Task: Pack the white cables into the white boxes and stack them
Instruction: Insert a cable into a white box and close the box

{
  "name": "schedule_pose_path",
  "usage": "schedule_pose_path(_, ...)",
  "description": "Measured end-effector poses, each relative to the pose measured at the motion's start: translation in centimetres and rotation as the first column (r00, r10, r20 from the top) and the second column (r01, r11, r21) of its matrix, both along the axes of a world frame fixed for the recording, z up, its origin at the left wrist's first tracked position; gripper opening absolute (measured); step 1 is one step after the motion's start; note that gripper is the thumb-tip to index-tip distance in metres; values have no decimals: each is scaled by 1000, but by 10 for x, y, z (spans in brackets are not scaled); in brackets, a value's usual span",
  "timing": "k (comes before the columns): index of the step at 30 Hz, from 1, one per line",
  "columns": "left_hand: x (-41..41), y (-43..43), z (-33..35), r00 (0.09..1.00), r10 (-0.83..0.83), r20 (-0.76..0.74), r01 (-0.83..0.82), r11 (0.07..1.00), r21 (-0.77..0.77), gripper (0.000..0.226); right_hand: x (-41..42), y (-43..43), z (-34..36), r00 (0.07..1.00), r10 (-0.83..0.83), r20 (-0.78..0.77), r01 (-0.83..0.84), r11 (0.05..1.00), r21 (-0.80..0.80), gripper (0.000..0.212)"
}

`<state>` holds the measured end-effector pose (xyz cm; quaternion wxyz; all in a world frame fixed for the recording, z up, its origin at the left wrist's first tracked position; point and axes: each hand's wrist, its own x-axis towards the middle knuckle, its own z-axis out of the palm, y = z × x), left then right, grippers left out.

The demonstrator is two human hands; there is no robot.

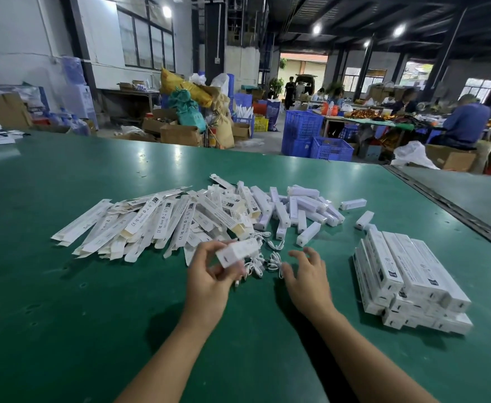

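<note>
Fingers (205, 248) of the left hand (209, 274) grip a small white box (238, 253) lying crosswise; right hand (308, 274) spreads open beside loose white cables (270, 261) on the green table (64, 286). Flat cartons (151, 225) behind show printed CE marks.

On the table (64, 286) in front of you, the flat boxes (151, 225) are lying in a heap left & centre. Right of that heap, the small blocks (296, 210) are piling up, w/ a few strays lying apart further right. The cables (270, 257) are sitting nearer you, just in front of both heaps, btwn your left hand (209, 280) & right hand (308, 277). Your left hand is holding one block (238, 251) over the cables' left edge. The stack of packed boxes (407, 277) is sitting right of your right hand.
</note>
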<state>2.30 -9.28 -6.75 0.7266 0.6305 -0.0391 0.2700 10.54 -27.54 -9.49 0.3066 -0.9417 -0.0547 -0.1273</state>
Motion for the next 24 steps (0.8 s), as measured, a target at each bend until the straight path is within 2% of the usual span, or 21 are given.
schedule_pose_path(2, 1, 7, 2, 997, 73, -2, -73, 990, -119, 25, 22, -5, -3, 999, 29, -31, -34, 982, -183, 46)
schedule_pose_path(4, 3, 13, 3, 992, 122, -39, -128, 971, -204, 18, 40, -9, -2, 998, 42, -52, -54, 961, -270, 46)
schedule_pose_path(9, 10, 26, 4, 982, 156, -103, -186, 873, -451, 34, 64, -16, 3, 978, 46, -201, -119, 924, -365, 57)
schedule_pose_path(11, 13, 30, 4, 982, 137, -127, -185, 811, -555, 46, 64, -14, 6, 981, 22, -195, -96, 920, -379, 59)
schedule_pose_path(14, 15, 32, 5, 986, 67, -154, -154, 724, -673, 47, 59, -12, 11, 996, -56, -62, 34, 951, -306, 53)
schedule_pose_path(17, 15, 32, 8, 985, 6, -175, -133, 676, -725, 54, 55, -18, 15, 989, -143, -29, 141, 986, -84, 36)
schedule_pose_path(18, 15, 32, 8, 984, -16, -179, -122, 672, -730, 54, 53, -20, 15, 985, -171, -9, 171, 985, -5, 29)
schedule_pose_path(20, 15, 33, 7, 978, -36, -207, -128, 679, -723, 40, 47, -23, 15, 973, -230, 17, 226, 967, 120, 21)
schedule_pose_path(24, 17, 36, 3, 957, 13, -291, -215, 702, -678, 25, 24, -26, 14, 961, -277, -9, 269, 923, 276, 28)
